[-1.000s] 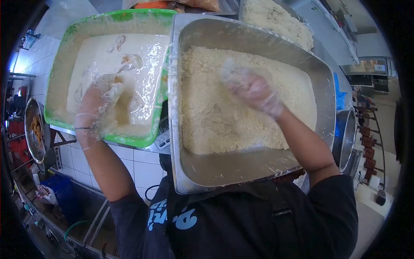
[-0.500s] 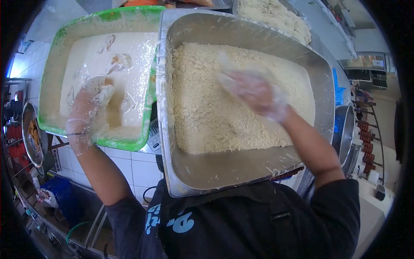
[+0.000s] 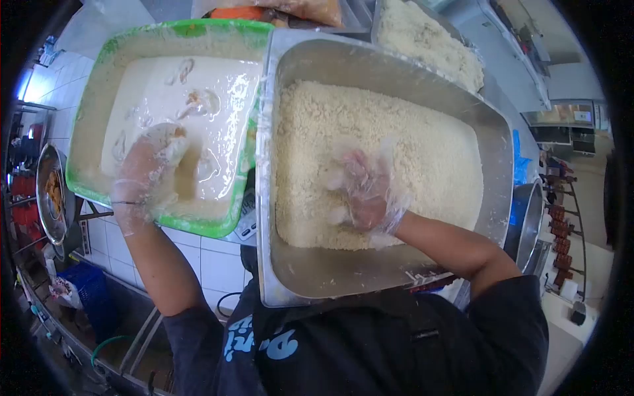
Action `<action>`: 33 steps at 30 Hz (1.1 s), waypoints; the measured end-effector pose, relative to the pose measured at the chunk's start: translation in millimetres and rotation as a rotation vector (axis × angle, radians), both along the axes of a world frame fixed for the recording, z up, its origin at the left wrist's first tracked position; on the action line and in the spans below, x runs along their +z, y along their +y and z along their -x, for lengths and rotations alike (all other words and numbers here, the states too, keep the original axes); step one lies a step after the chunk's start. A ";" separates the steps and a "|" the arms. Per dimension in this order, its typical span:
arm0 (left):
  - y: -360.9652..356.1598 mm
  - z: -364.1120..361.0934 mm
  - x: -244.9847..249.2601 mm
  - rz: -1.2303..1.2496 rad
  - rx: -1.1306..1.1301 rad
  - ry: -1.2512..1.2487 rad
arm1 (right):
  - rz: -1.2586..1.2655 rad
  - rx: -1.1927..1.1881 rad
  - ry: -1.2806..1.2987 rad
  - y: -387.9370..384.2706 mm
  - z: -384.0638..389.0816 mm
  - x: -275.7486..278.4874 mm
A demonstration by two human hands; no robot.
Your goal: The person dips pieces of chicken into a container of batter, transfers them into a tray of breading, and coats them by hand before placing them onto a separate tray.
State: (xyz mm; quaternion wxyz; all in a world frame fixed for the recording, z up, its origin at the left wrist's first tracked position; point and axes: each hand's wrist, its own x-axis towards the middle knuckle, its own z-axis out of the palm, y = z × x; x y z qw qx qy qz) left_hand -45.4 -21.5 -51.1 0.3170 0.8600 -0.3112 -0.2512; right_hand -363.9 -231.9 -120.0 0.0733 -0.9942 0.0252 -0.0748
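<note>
My left hand (image 3: 148,162), in a clear plastic glove smeared with batter, dips into the white batter (image 3: 218,132) in a green-rimmed tub (image 3: 86,142). Its fingers are curled closed, and a small orange-brown bit shows at the fingertips; what they hold is mostly hidden. Several batter-covered pieces (image 3: 201,102) lie partly sunk beyond it. My gloved right hand (image 3: 366,191) is low over the pale, crumbly flour (image 3: 422,158) in a deep metal pan (image 3: 323,270). Its fingers are spread and slightly blurred, with whitened tips near the flour. I see nothing held there.
Another tray of crumbly flour (image 3: 429,43) stands behind the pan. Between tub and pan sits a digital scale (image 3: 247,221), partly covered. A metal bowl (image 3: 51,191) with brown pieces is far left, and another metal bowl (image 3: 526,211) stands right of the pan.
My right hand has come down and nearer to me over the flour, its fingers now spread. The left hand stays in the batter. The whole view has shifted slightly.
</note>
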 end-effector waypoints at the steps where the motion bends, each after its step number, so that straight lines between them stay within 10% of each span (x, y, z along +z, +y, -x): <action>1: 1.3 1.8 2.8 -0.020 0.007 0.004 | 0.010 0.007 0.041 0.5 4.7 1.3; 11: 1.0 2.4 7.0 -0.025 -0.014 0.046 | -0.829 -0.371 0.740 -61.8 -64.6 62.3; 14: -0.5 3.6 9.7 -0.010 -0.026 0.024 | -0.697 -0.149 1.124 -61.3 -85.0 80.1; 17: -0.3 5.4 13.6 -0.044 -0.048 -0.029 | -0.509 0.086 0.994 -63.3 -81.4 72.0; 20: 1.5 -3.3 0.5 -0.035 -0.028 0.019 | -0.903 -0.030 0.914 -56.7 -69.4 77.0; 33: -3.2 10.7 12.1 0.075 0.118 0.253 | -0.489 0.022 0.675 -59.9 -41.2 144.7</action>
